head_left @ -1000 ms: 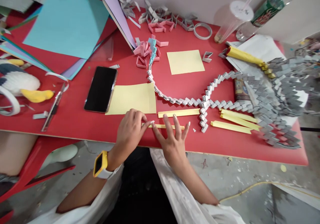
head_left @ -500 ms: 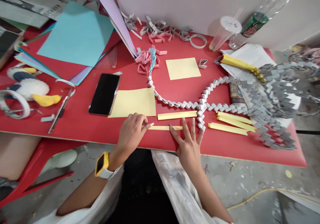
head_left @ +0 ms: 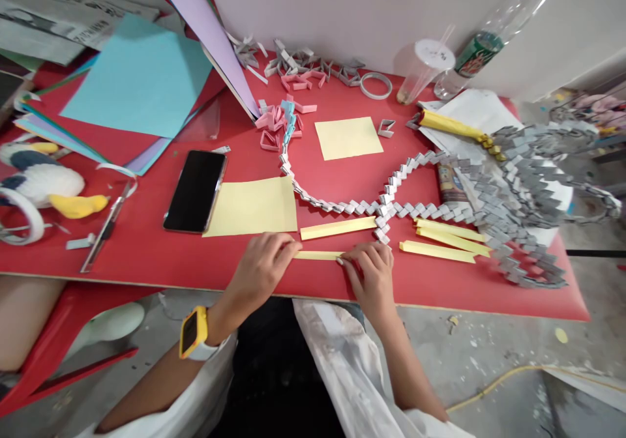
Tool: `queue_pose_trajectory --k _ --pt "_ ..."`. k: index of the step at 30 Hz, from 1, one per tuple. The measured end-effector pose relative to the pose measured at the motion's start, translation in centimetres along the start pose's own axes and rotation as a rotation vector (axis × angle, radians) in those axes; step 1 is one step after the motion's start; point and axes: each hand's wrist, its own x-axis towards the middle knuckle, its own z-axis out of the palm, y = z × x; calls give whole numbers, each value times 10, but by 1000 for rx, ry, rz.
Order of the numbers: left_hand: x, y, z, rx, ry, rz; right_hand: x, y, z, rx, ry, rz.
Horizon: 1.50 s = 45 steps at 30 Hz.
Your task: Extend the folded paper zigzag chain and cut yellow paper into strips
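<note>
A narrow folded yellow paper strip lies near the front edge of the red table. My left hand, with a yellow watch on its wrist, pinches the strip's left end with curled fingers. My right hand has its fingers bent and grips the strip's right end. A wider yellow strip lies just beyond, and a yellow sheet sits above my left hand.
A long chain of folded grey paper links runs to a grey woven pile at right. More yellow strips, a black phone, a craft knife, tape roll, coloured paper sheets, plastic cup and bottle surround the work area.
My right hand slid right along the strip and went from flat, spread fingers to a curled grip on its right end. The left hand stayed on the left end.
</note>
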Motion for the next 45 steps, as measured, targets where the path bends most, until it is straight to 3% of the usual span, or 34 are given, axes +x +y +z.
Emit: queue_pose_trajectory --k 3,5,16,30,39,45 --pt "6 10 -2 10 4 141 1 -2 1 7 -35 12" --pt "9 16 -1 -8 7 146 3 -3 0 -15 -57 9" --pt "19 27 18 -414 -36 -261 13 -14 4 -263 -144 85" --pt "24 26 17 -421 -93 -295 13 -22 6 -390 -177 137" --pt "10 21 19 -251 4 -129 24 -20 3 -358 -244 197" --pt "12 29 11 -8 14 130 25 -23 5 -413 -239 192"
